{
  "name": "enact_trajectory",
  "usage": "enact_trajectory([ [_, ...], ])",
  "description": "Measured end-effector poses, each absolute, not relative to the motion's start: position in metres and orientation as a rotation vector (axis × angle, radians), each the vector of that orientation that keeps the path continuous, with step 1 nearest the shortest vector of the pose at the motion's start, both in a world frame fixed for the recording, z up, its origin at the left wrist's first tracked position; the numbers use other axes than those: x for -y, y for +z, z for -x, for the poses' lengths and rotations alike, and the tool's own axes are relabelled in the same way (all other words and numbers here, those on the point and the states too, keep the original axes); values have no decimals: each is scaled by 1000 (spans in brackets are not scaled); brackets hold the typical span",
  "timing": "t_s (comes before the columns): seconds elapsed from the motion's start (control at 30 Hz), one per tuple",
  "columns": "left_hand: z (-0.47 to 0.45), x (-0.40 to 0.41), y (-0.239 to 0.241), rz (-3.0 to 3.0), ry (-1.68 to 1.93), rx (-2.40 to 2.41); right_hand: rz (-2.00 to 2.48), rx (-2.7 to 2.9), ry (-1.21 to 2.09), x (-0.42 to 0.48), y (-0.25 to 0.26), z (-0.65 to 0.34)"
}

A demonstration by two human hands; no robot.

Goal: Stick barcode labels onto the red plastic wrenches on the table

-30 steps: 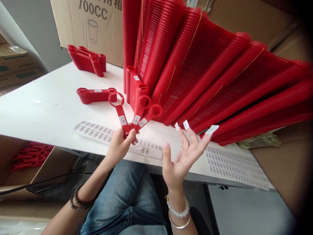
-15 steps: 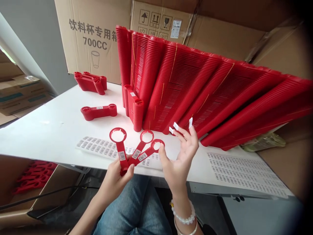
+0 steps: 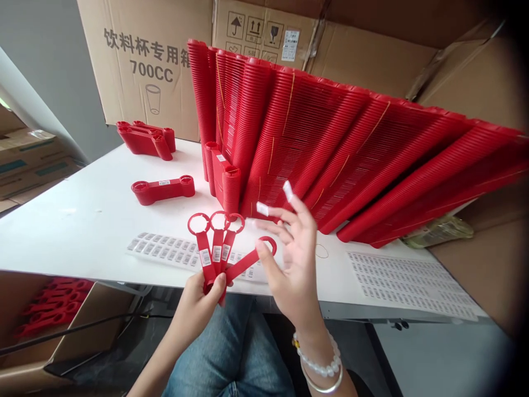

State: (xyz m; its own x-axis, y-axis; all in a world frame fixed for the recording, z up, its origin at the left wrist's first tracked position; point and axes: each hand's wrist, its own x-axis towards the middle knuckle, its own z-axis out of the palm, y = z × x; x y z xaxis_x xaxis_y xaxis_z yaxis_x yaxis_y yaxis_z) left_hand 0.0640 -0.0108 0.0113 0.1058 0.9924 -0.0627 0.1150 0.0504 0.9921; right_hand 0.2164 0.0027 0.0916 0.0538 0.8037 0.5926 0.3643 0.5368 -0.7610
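My left hand (image 3: 198,303) is closed around the lower ends of several red plastic ring-ended pieces (image 3: 211,269), fanned out above the table edge. Barcode labels (image 3: 217,253) show on the three left pieces. The rightmost piece (image 3: 247,265) slants right and shows no label on its visible face. My right hand (image 3: 294,270) has its fingers spread, its thumb at that piece's ring. White stickers (image 3: 263,209) cling to its fingertips, partly blurred. Behind the fan lies a sheet of barcode labels (image 3: 159,246).
Tall stacks of red pieces (image 3: 314,149) lean along the back. Shorter red stacks (image 3: 165,190) stand at left on the white table (image 3: 91,220). Another label sheet (image 3: 409,281) lies at right. An open carton (image 3: 97,314) with red pieces sits lower left. Cardboard boxes (image 3: 149,33) stand behind.
Another labelled piece has joined the left group in the fan, and an unlabelled one now slants right. My right hand's stickered fingers have swung left. The view has shifted slightly.
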Motion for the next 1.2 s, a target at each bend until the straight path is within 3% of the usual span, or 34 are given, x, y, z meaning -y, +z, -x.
enact_trajectory([
  [0.1,-64,9,16,-1174,1031,-1237,1142,1560,575,-2,80,-216],
  [0.23,-65,8,20,-1091,1046,-1275,1252,1547,479,-1,68,-209],
  [0.87,-69,12,24,-1187,1019,-1383,1281,1506,648,-5,62,-199],
  [1.2,-72,16,25,-1158,1060,-1395,1248,1669,277,-2,53,-193],
])
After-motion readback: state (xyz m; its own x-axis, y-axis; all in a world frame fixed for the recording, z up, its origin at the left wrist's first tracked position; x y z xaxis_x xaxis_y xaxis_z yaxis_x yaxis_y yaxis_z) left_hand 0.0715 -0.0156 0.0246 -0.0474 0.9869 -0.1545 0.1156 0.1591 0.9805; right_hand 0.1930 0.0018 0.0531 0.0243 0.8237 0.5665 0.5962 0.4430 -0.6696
